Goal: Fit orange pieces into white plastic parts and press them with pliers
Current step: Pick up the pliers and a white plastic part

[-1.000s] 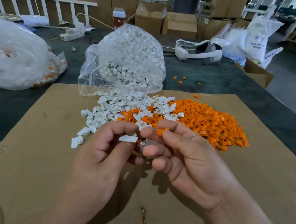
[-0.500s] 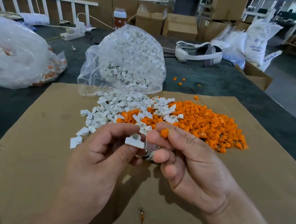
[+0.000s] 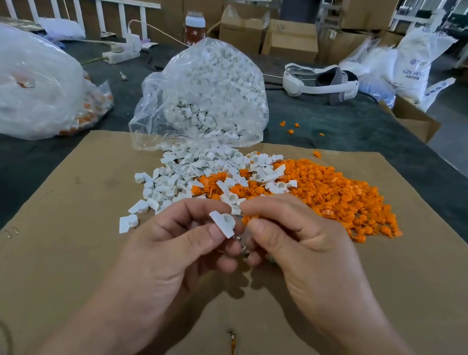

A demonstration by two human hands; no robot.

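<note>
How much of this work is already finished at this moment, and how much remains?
Done: no fitted pair is recognisable on the cardboard. In hand: the left hand holds a white part, the right hand pinches an orange piece beside it, not yet inserted. Left: the white pile and the orange pile, both large; pliers not clearly visible.

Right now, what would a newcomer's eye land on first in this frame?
The two hands at centre: the left hand pinches a white plastic part, the right hand an orange piece beside it. Behind them, a bright heap of orange pieces spreads over the cardboard sheet, with a clear bag spilling white parts to its left.
</note>
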